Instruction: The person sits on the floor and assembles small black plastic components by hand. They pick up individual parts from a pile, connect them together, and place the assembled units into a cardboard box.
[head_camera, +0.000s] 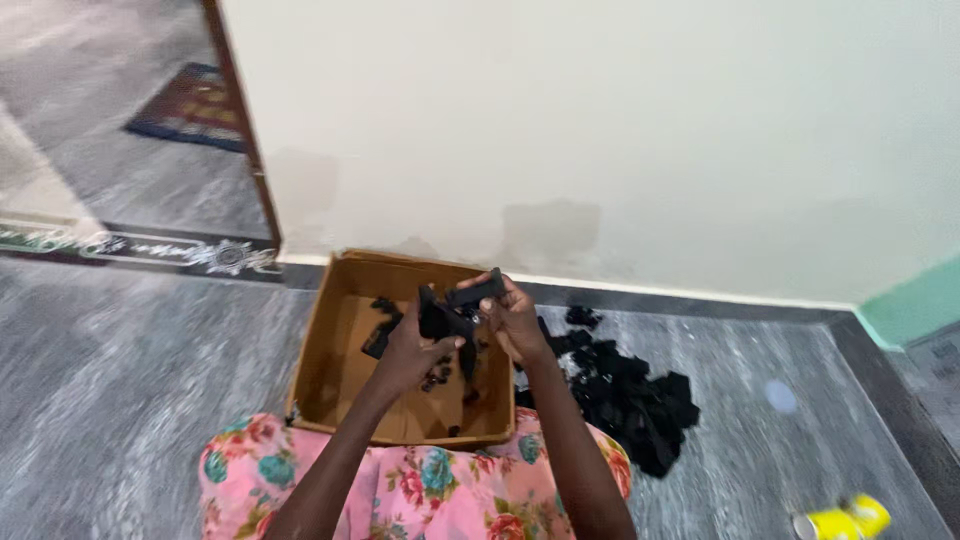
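My left hand (412, 350) and my right hand (512, 316) are raised together over an open cardboard box (330, 350) on the floor. Both grip the same black plastic part (455, 310): the left hand holds its lower piece, the right pinches a flat bar at its top. A few small black parts (383, 322) lie inside the box, partly hidden by my hands. A heap of several black parts (625, 395) lies on the floor right of the box, beside my right forearm.
A cream wall (600, 130) stands just behind the box. A doorway with a wooden frame (245, 130) and a dark mat (190, 105) is at the far left. A yellow can (843, 518) lies at the lower right. Pink flowered clothing (420, 490) covers my lap.
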